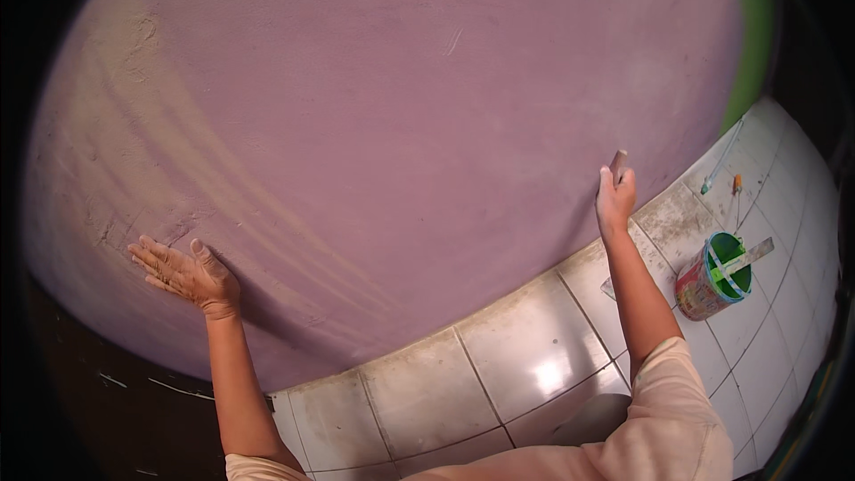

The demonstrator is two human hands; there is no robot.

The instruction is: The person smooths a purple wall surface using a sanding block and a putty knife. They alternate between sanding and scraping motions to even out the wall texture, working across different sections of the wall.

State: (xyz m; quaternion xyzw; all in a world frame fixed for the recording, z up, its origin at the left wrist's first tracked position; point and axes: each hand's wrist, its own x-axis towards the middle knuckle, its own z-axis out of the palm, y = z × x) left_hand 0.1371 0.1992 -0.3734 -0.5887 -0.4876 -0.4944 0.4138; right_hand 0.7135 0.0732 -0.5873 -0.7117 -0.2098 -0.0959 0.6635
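Observation:
My left hand [183, 274], dusted with pale powder, lies open at the lower left of the purple wall [427, 125]. Its fingers are stretched out beside a rough beige patch [134, 53]; whether the palm touches the wall I cannot tell. On the right, my right hand [616, 200] is closed round a short brown handle [619, 158] whose end sticks up between thumb and fingers. The rest of that tool is hidden by the hand and forearm. A thin grey edge [608, 288] shows beside my right forearm; I cannot tell whether it belongs to the held tool.
White floor tiles [525, 347], dusty along the wall, run below and right. A paint bucket [704, 289] with a flat blade [748, 256] across its top stands at right. Beyond it lie an orange-handled tool [736, 185] and a thin blue-green one [706, 186]. A green band [753, 36] borders the wall.

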